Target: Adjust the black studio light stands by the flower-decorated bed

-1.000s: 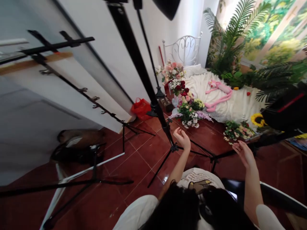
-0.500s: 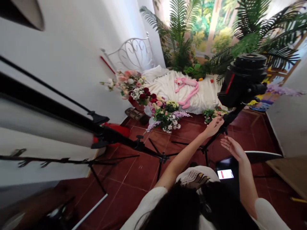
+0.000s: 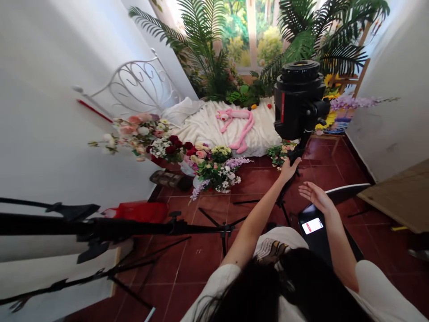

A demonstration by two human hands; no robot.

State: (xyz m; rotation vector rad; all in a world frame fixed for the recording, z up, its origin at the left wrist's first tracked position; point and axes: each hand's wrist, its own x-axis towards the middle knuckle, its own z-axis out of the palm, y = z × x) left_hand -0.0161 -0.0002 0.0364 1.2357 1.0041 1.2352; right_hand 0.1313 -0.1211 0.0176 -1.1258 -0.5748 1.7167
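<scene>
1. Two hands reach forward: the left hand (image 3: 288,171) touches the black light stand (image 3: 304,141) just below the studio light (image 3: 296,105); whether its fingers close fully around it, I cannot tell.
2. The right hand (image 3: 317,197) is partly open, fingers loosely extended, holding nothing visible, near the stand.
3. The stand rises from the red tiled floor (image 3: 197,264), its light upright before the bed (image 3: 197,127).
4. A pink plush toy (image 3: 239,117) lies on the bed's cream cloth.
5. A lit phone (image 3: 312,226) rests on a black surface (image 3: 323,248) beside the right forearm.
</scene>
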